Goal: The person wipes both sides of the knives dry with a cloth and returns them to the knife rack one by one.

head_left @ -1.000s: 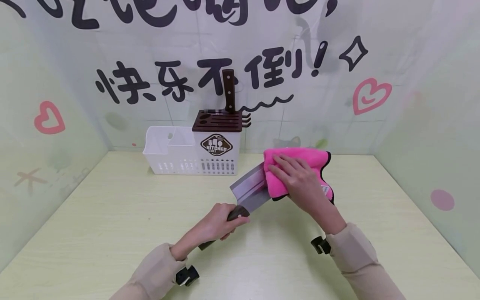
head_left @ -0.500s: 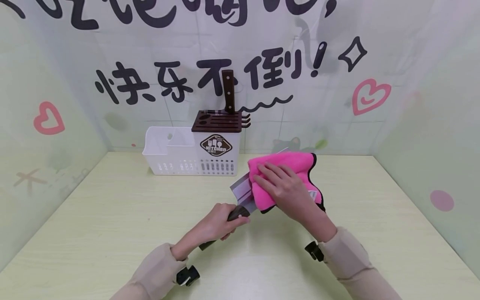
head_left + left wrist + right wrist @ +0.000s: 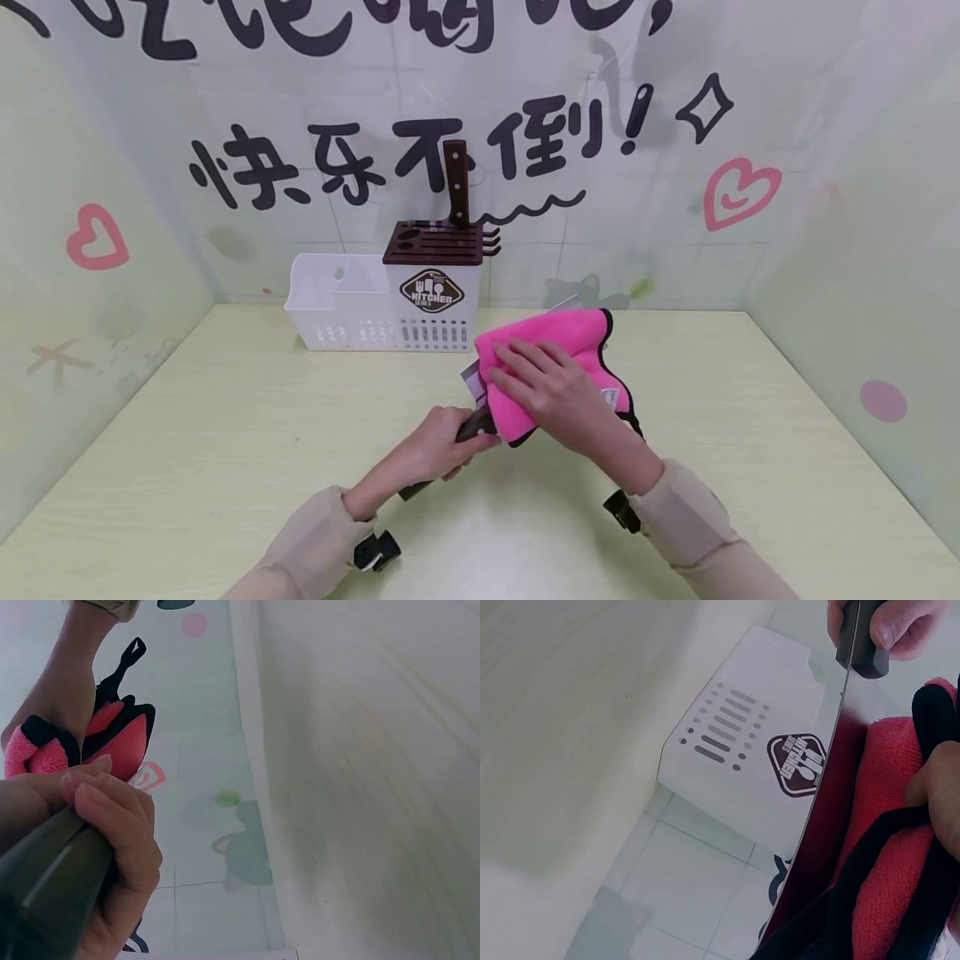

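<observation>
My left hand point(image 3: 435, 442) grips the dark handle of a cleaver point(image 3: 476, 425), whose blade points up and to the right above the table. In the left wrist view, its fingers point(image 3: 124, 832) curl round that handle. A pink cloth point(image 3: 506, 408) with black edging lies over most of the blade. My right hand point(image 3: 562, 392) holds the cloth against the upper face, close to the handle. From the right wrist, the blade point(image 3: 832, 802) is seen nearly edge-on, with the thumb on folds of the cloth point(image 3: 889, 892). A blade corner shows past the cloth's far edge.
Behind the hands stands a white knife holder point(image 3: 360, 321) with a brown slotted top point(image 3: 433, 243). One brown-handled knife point(image 3: 456, 183) stands upright in it. The pale table point(image 3: 225, 467) meets printed walls at the back and sides.
My right hand has slid the pink cloth down and left along the blade, from its far part to near the handle. The left hand and cleaver have hardly moved.
</observation>
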Demonstrator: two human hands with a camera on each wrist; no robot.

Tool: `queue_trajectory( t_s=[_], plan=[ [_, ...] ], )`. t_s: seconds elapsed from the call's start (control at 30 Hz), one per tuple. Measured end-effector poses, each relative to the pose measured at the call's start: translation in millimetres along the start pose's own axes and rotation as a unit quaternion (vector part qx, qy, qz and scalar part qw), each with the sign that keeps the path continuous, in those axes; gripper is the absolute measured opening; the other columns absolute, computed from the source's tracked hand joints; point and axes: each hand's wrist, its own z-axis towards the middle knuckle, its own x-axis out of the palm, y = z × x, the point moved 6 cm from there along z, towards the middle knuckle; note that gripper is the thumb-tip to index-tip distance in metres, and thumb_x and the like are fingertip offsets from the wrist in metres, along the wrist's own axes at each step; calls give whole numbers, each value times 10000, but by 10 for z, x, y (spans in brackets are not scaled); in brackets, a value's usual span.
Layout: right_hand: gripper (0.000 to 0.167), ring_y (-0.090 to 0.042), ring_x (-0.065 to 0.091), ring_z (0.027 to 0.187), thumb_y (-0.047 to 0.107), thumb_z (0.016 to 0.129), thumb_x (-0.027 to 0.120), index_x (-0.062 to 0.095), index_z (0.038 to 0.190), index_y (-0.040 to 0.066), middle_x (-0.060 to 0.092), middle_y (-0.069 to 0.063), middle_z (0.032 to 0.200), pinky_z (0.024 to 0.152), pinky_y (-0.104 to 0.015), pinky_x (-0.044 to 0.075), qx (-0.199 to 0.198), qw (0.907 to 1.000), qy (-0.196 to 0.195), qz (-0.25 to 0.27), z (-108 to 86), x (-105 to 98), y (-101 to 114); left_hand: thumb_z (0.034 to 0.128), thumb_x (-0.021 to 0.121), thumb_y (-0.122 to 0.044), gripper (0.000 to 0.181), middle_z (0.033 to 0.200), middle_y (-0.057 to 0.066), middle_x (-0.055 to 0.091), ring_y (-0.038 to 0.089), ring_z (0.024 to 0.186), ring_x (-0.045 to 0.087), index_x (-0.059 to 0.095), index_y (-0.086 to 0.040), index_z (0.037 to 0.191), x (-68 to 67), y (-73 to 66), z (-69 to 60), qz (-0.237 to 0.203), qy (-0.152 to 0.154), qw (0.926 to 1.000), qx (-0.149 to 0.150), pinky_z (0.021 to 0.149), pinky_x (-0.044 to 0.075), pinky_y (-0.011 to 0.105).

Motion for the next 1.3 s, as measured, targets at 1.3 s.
queue_trajectory(
  t_s=[1.3],
  plan=[
    [453, -220, 539, 1075, 107, 695, 755, 618, 1126, 127, 593, -64, 1153, 856, -346, 463, -582, 9980, -232, -45, 5, -23, 165, 894, 512, -105, 203, 500, -17, 442, 52, 337, 395, 476, -19, 713, 16, -19, 16, 129, 27, 9997, 223, 325, 335, 202]
  ],
)
